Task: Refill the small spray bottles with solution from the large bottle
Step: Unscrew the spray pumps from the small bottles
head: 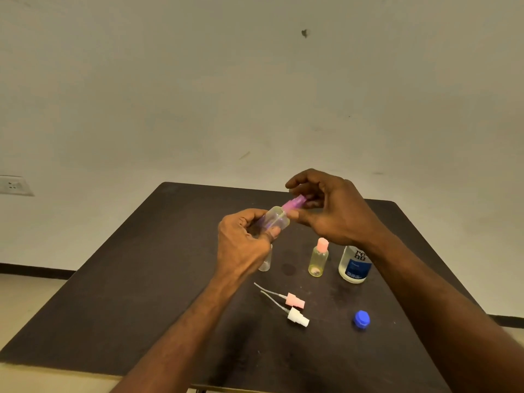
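Observation:
My left hand grips a small clear spray bottle, tilted above the dark table. My right hand pinches its purple spray head. Below them stands a yellowish small bottle with a pink cap. To its right is the large solution bottle with a blue label, its top hidden by my right wrist. Another clear small bottle stands partly hidden behind my left hand. A pink spray head and a white spray head lie loose with their tubes.
A blue cap lies on the table at the front right. A wall socket is on the wall at the left. The table's far edge runs just behind my hands.

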